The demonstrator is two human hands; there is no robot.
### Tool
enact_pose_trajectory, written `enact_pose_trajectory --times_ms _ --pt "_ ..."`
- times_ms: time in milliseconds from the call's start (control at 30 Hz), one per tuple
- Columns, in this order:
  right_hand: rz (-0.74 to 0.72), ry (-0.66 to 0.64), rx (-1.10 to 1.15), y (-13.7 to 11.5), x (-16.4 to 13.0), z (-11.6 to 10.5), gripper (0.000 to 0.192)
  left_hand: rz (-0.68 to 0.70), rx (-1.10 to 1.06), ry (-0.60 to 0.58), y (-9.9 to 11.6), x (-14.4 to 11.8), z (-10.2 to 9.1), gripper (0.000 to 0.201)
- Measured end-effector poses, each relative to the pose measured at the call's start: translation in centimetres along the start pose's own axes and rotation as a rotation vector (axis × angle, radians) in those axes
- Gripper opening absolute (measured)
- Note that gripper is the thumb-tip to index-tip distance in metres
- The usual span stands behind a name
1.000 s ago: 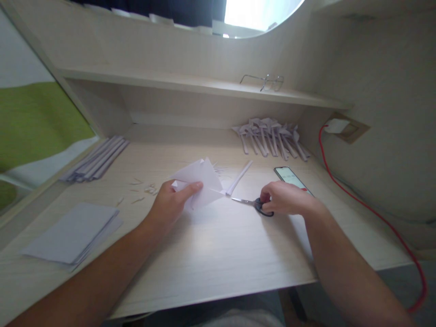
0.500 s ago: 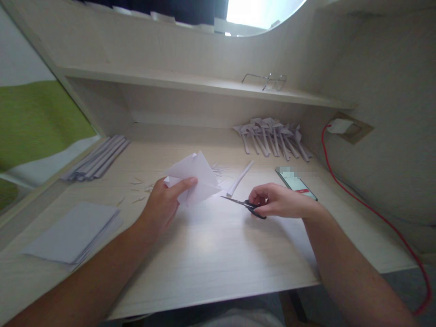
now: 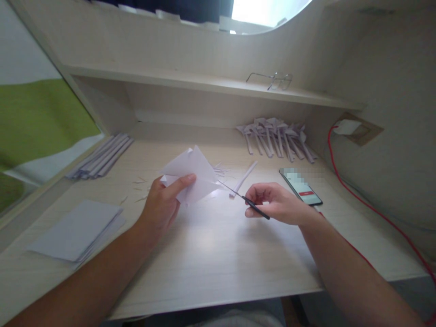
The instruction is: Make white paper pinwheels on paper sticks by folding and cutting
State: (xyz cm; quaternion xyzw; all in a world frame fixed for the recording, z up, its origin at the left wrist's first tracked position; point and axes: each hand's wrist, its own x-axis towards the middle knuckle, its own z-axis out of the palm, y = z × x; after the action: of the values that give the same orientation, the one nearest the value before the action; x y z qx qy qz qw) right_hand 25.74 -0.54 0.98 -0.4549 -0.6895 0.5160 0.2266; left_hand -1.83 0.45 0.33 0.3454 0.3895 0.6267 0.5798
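Observation:
My left hand is closed on a white sheet of paper with cut or folded corners, the thumb pressed flat on its face. In my right hand is a pair of scissors with black handles, the thin blades pointing left. Their tip is at the paper's right corner; whether it touches I cannot tell. Just behind the blades a rolled paper stick lies on the desk. Thin paper scraps are scattered behind the sheet, partly hidden by it.
Rolled paper sticks lie bundled at the left, with a stack of white paper in front. Several paper pinwheels on sticks lie at the back right. A phone sits near my right wrist. Glasses rest on the shelf; a red cable hangs at right.
The scissors have turned edge-on, and their tip has risen to the paper's right corner. The sheet in my left hand has barely moved. The whole view has shifted slightly.

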Motion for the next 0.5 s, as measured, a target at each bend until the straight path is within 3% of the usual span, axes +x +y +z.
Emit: enact_pose_trajectory --times_ms 500 --pt "0.022 0.03 0.003 -0.57 -0.08 0.26 0.039 -0.014 0.107 -0.017 -0.1 -0.03 -0.34 0.03"
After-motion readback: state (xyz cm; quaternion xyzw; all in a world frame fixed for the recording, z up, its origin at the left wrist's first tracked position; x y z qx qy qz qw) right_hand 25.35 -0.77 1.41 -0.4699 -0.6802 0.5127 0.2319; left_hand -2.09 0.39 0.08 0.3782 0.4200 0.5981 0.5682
